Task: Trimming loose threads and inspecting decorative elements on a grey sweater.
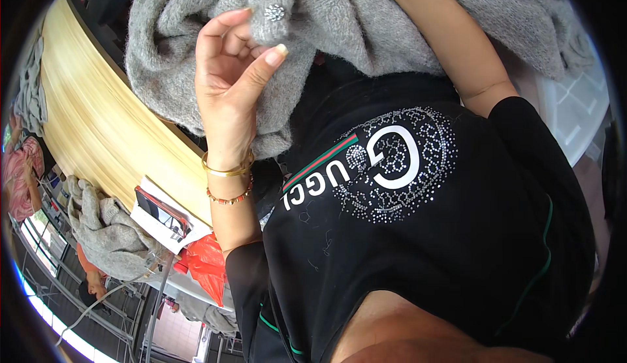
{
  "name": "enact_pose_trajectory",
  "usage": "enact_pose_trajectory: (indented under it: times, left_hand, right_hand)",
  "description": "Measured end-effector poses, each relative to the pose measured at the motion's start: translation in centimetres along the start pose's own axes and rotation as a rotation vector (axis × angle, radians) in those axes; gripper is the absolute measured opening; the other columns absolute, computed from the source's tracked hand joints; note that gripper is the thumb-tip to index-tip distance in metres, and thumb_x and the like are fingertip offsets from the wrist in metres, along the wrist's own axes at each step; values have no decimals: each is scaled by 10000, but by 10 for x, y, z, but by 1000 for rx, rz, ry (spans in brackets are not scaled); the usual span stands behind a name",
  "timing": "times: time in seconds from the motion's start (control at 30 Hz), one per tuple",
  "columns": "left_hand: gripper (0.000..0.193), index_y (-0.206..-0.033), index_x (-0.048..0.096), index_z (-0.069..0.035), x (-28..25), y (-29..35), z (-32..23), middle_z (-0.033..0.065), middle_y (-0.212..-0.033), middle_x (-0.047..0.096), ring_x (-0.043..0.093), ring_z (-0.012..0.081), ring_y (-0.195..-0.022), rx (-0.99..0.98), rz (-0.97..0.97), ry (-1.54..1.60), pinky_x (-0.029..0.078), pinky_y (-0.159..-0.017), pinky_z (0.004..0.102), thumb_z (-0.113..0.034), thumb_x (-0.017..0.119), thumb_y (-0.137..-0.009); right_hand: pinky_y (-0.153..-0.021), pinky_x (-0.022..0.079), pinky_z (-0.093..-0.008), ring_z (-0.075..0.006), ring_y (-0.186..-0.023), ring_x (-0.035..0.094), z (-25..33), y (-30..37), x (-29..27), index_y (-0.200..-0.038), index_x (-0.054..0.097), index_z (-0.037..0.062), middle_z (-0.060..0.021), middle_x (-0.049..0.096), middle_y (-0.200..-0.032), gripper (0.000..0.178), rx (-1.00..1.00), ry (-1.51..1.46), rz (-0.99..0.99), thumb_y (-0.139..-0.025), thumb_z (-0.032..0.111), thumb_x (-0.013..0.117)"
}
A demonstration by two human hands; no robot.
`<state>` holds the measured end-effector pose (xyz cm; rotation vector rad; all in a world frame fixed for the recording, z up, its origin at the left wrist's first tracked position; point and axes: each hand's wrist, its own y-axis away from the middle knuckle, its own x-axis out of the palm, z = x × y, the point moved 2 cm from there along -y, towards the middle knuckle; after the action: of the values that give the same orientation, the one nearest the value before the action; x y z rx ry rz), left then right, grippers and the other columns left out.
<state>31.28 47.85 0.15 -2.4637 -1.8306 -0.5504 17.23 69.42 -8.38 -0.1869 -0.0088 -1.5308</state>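
A fuzzy grey knit garment [346, 23] lies bunched across my lap and up to the top edge. On a narrow strip of it sits a round, sparkling rhinestone button [274, 13]. My left hand [228, 59], with bracelets at the wrist, is raised just left of this strip. Its thumb and index finger are spread apart at the strip's edge, and the other fingers curl loosely. Whether the fingertips touch the knit is hard to tell. My right forearm [444, 30] reaches over the garment, and its hand is beyond the top edge.
A pale wooden tabletop [98, 101] curves along the left. Near its edge lie a phone [163, 213] on white paper, a red plastic bag [206, 265] and another grey knit pile [104, 232]. A translucent white plastic bin [575, 108] stands at right. Two people are farther off at left.
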Motion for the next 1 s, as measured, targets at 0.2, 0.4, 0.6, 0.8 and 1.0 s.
enact_pose_trajectory:
  times: [0.2, 0.4, 0.6, 0.8, 1.0]
  left_hand:
    - [463, -1236, 532, -22, -8, -1, 11, 18, -1018, 619, 615, 71, -900, 99, -80, -260, 515, -759, 206, 131, 749, -857]
    - [312, -1138, 611, -12, -11, -4, 17, -28, -958, 593, 543, 21, -803, 168, -210, -444, 454, -679, 172, 51, 779, -883]
    - [106, -996, 732, -16, -25, -6, 21, -23, -909, 606, 556, 30, -767, 248, -234, -786, 458, -674, 176, -23, 783, -903]
    - [66, -976, 737, -9, -20, -7, 14, 25, -1017, 632, 615, 54, -764, 269, -217, -606, 510, -671, 191, -38, 762, -923]
    - [74, -1048, 673, -16, -15, -9, 5, 114, -1198, 667, 624, 58, -772, 454, -173, -516, 557, -645, 198, -35, 690, -979]
  right_hand:
    - [-708, 470, -266, -92, -783, 602, -1, 2, 3, -1011, 714, -9, 11, 674, -865, 131, -36, -64, 13, -965, 105, 670]
    - [-718, 477, -265, -96, -794, 612, -2, 3, 0, -1020, 711, -6, 5, 684, -878, 129, -32, -79, 18, -972, 105, 668]
    - [-694, 462, -273, -92, -767, 589, -5, 1, -1, -989, 705, -9, 8, 671, -855, 128, -36, -38, 7, -972, 114, 676]
    - [-666, 462, -271, -85, -753, 578, 1, 5, -1, -1001, 697, -9, 6, 667, -857, 150, -6, 98, 32, -968, 138, 692]
    - [-661, 465, -277, -85, -761, 574, 73, 40, 9, -1092, 665, -14, -3, 645, -846, 214, -90, 323, -17, -975, 163, 695]
